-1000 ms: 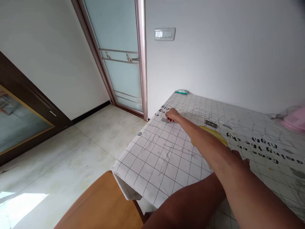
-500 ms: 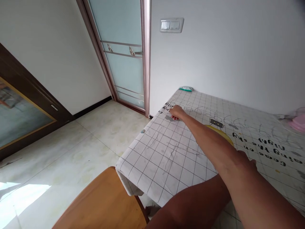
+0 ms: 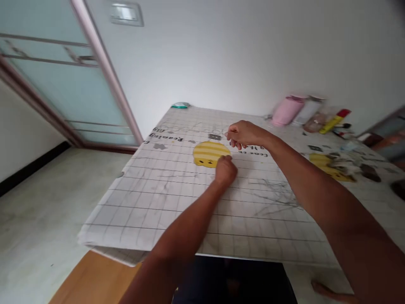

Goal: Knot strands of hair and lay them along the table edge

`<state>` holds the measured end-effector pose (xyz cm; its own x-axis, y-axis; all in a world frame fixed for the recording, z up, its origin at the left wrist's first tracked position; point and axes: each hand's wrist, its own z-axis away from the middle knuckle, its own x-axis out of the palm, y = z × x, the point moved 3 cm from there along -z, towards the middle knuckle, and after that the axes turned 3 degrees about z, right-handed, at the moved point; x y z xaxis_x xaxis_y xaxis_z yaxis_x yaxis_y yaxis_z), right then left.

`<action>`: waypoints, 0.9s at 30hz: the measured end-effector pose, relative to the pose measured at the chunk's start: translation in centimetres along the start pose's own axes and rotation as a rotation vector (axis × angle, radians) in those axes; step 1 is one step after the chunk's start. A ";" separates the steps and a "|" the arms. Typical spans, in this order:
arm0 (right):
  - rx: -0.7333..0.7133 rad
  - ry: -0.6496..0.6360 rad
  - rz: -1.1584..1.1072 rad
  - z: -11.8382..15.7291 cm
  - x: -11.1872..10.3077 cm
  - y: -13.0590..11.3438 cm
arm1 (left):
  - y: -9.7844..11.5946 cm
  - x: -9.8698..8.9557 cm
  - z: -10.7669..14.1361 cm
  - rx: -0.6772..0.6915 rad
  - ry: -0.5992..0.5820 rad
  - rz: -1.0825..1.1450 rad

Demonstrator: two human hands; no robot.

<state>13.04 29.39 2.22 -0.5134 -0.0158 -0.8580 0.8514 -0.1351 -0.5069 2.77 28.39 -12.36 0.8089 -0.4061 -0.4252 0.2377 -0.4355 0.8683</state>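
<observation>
My left hand (image 3: 226, 171) is closed at the right edge of a yellow striped bee-like face (image 3: 207, 153) printed on the tablecloth (image 3: 164, 198). Just beyond it, my right hand (image 3: 245, 134) hovers low over the cloth, its fingers curled and thumb and forefinger pinched together. Whatever either hand grips is too small or blurred to name. Thin, dark, wavy lines (image 3: 278, 194) run over the checked cloth near my right forearm; I cannot tell whether they are threads, creases or marks.
A white and teal packet (image 3: 180, 105) lies at the far left corner. Along the wall stand a pink container (image 3: 287, 110), a white one (image 3: 307, 112) and a yellow tube with a red end (image 3: 335, 121). A wooden chair (image 3: 91, 278) is at the near left.
My view has swung right. My right hand has come back from the table's far left to beyond the printed face. My left hand, hidden behind the right arm before, now shows.
</observation>
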 end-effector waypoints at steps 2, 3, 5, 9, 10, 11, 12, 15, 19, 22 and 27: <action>0.093 0.083 0.021 3.8 -1.9 4.6 | -0.8 0.4 -0.6 -0.018 0.022 -0.055; 0.147 0.118 0.035 5.6 -2.4 6.8 | -1.1 0.5 -0.7 -0.022 0.028 -0.084; 0.256 0.149 0.070 8.8 -2.6 10.6 | -1.2 0.4 -0.8 -0.014 0.035 -0.127; 0.265 0.087 0.117 12.7 -0.8 14.7 | -1.2 0.0 -0.7 0.004 0.054 -0.191; 0.230 0.059 0.122 13.2 -0.1 14.9 | -1.2 -0.1 -0.7 0.013 0.054 -0.207; 0.194 0.031 0.123 13.5 0.6 15.0 | -1.2 -0.1 -0.7 0.023 0.053 -0.222; 0.166 0.002 0.121 13.7 1.4 15.0 | -1.2 -0.2 -0.7 0.033 0.050 -0.234; 0.130 -0.061 0.108 13.8 3.3 15.2 | -1.2 -0.3 -0.6 0.048 0.041 -0.253; 0.057 -0.016 0.123 13.8 5.0 16.3 | -0.9 -0.6 -0.6 0.036 0.032 -0.267; 0.001 0.039 0.153 14.1 5.3 16.8 | -0.7 -0.7 -0.5 0.024 0.021 -0.249; 0.010 0.114 0.186 15.1 4.0 16.4 | -0.6 -0.9 -0.3 0.020 0.018 -0.237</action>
<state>23.33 12.16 -8.28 -0.3313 0.0710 -0.9409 0.9290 -0.1498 -0.3384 2.09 29.28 -12.39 0.7412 -0.2766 -0.6117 0.4115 -0.5327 0.7395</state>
